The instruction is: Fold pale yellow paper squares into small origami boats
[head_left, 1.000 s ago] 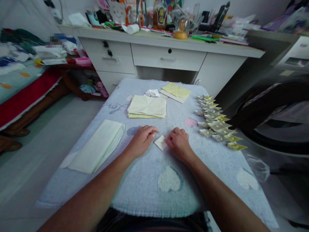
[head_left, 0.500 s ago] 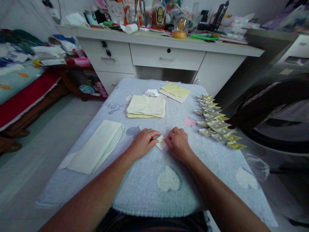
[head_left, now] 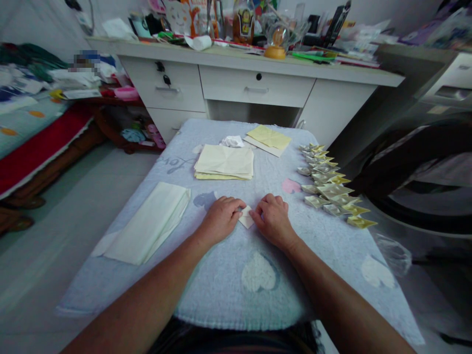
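Left grip [head_left: 222, 218]: thumb and index finger near each other at the left edge of the small folded paper [head_left: 247, 220]; whether they pinch it, I cannot tell.
Right grip [head_left: 273, 220]: fingers curled, thumb at the paper's right corner; whether it is clamped, I cannot tell.
Small folded paper: pale, between the two hands on the cloth-covered bench [head_left: 217, 290], one corner pointing towards the person.
Beyond the hands: a paper stack [head_left: 224, 161], crumpled white paper [head_left: 232, 141] just behind it, and a creased yellow sheet [head_left: 271, 136] to the right.
Left side: a long folded white sheet [head_left: 149, 223].
Right edge: rows of folded paper boats [head_left: 334, 191].
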Action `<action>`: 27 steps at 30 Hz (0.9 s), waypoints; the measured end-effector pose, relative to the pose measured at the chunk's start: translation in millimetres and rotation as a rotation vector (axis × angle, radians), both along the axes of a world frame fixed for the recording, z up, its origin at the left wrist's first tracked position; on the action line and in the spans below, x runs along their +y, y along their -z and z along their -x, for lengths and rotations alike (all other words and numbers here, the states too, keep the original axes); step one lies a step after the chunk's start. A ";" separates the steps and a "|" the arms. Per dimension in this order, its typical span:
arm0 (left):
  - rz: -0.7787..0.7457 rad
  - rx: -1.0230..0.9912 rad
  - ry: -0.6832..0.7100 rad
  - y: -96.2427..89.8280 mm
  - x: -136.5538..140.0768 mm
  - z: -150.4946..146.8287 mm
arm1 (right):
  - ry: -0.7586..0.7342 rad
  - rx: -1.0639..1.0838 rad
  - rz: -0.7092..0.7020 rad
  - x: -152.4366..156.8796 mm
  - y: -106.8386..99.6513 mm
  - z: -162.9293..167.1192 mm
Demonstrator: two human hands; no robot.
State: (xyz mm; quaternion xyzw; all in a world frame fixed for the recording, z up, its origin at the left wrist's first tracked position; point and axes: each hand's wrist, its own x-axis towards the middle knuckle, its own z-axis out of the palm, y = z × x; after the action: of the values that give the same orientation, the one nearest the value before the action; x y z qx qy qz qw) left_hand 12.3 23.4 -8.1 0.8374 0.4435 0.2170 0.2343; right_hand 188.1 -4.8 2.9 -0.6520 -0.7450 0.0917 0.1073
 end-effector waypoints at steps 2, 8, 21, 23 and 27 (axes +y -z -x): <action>-0.006 0.007 0.000 -0.8 -0.3 -0.5 | 0.006 0.018 -0.014 -1.0 -0.5 1.3; -0.019 0.025 -0.008 -0.8 -1.5 -2.0 | 0.030 0.001 -0.005 -1.5 -2.9 4.6; 0.029 -0.064 -0.056 -5.9 -0.5 12.0 | 0.017 0.079 -0.050 -1.3 4.4 0.8; 0.021 -0.039 -0.039 -6.9 -1.7 10.4 | -0.003 0.135 -0.079 -2.1 6.6 -1.1; 0.018 -0.018 0.016 -8.0 -2.3 8.5 | -0.112 0.242 -0.122 -4.6 7.0 -2.9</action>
State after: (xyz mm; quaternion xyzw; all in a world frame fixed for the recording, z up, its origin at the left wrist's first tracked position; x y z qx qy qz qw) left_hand 3.8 21.1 -0.1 0.8367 0.4367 0.2187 0.2478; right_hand 191.1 -9.4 -4.1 -0.5861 -0.7659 0.1301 0.2302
